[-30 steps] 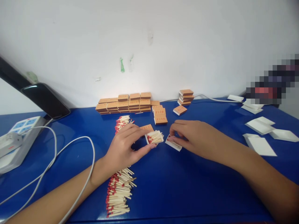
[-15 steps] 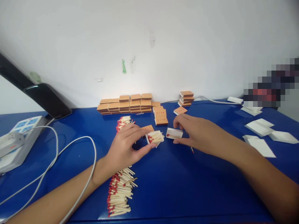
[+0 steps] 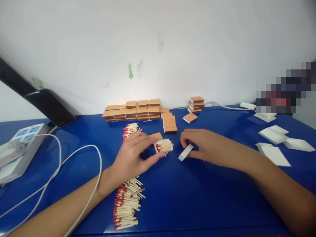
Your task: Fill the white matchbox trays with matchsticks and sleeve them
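Hands (image 3: 130,155) grip white trays (image 3: 185,152); red matchbox txt (image 3: 169,127) blurry, prob. Chinese.

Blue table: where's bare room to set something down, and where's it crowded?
Widest free patch on the blue table: the near side, between the loose matches and the right forearm. A smaller one lies beyond that forearm, between the stacked matchboxes and the white card pieces. Crowded: back left, with matchbox rows; left end, with power strip and white cable.

Matchbox stacks (image 3: 130,112) and matches (image 3: 127,202) suggest a workshop.
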